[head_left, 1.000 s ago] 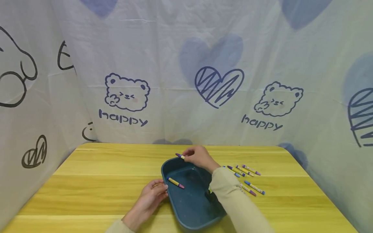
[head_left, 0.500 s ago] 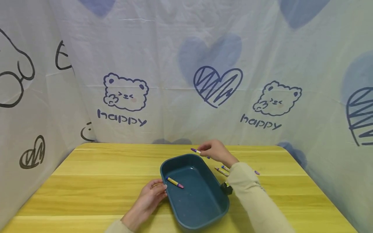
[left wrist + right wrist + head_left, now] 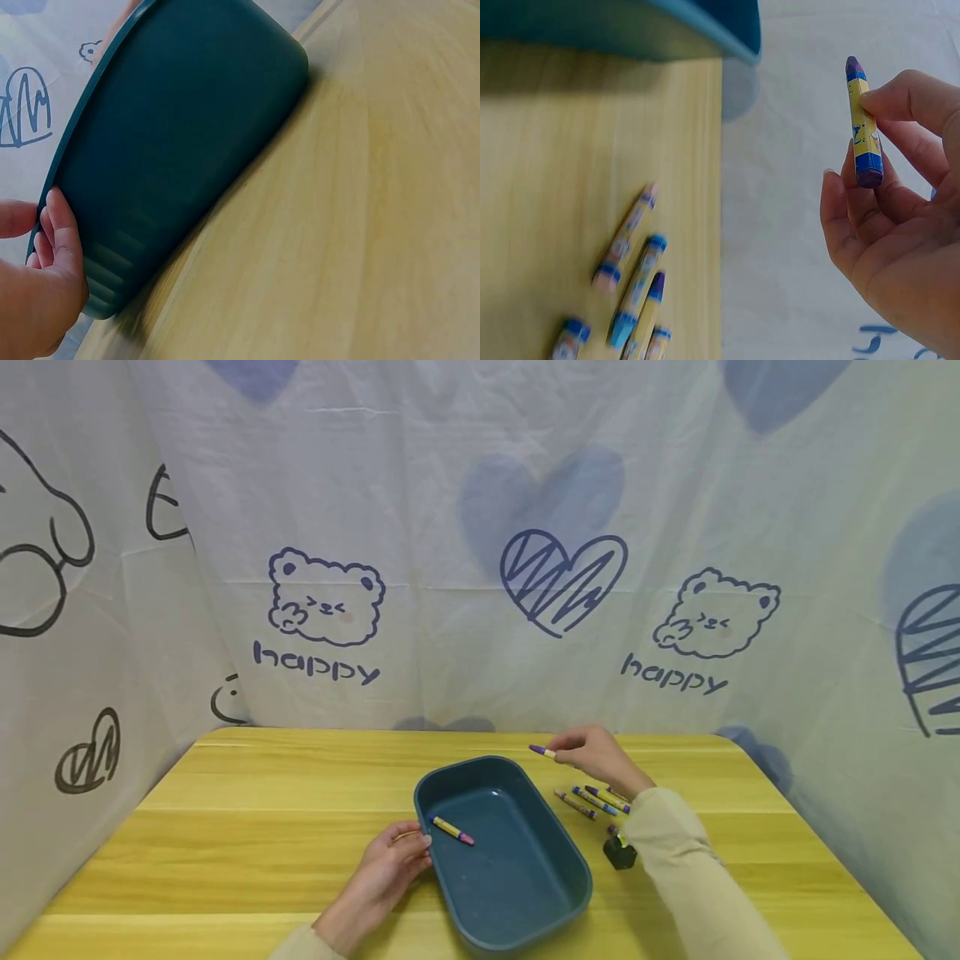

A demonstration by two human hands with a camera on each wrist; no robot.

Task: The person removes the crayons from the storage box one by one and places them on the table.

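Note:
My left hand (image 3: 390,864) holds the left rim of a dark teal plastic bin (image 3: 517,939), thumb on the rim and fingers against the outer wall (image 3: 180,112). One yellow-wrapped crayon with a pink tip (image 3: 452,831) lies inside the bin, near that rim. Beyond the bin's far right corner, my right hand (image 3: 600,760) pinches a purple crayon (image 3: 865,127) between thumb and fingers, raised above the table. Several more crayons (image 3: 575,804) lie on the table below this hand, some hidden by the sleeve; a pinkish one (image 3: 626,240) shows clearly in the right wrist view.
A small black object with a yellow-green top (image 3: 619,852), its kind unclear, is attached at the right wrist. The wood-grain table (image 3: 262,827) ends at a white printed curtain (image 3: 450,652) behind it; similar cloth hangs at both sides.
My right hand has moved right with the purple crayon, away from above the bin's far rim. The left hand and the bin stay in place.

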